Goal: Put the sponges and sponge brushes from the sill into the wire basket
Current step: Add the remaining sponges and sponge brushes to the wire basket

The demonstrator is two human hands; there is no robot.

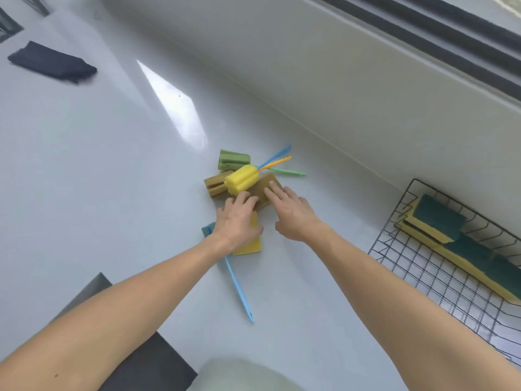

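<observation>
A pile of sponge brushes lies mid-sill: a yellow-headed one [242, 179], a green-headed one [233, 160] and an olive-brown one [214, 186], their thin handles pointing right. A brown flat sponge [263, 185] lies under the fingertips of my right hand [290, 211]. My left hand [238, 221] rests flat on a yellow sponge [249, 244], fingers reaching the brown sponge. A blue sponge brush [239, 289] pokes out from under my left hand, handle toward me. The wire basket [423, 266] at right holds several yellow-and-green sponges [439, 221].
A dark folded cloth [53, 62] lies far left on the white sill. The window frame wall [338, 80] rises behind the pile. A dark grey surface [141, 359] shows below the sill's near edge.
</observation>
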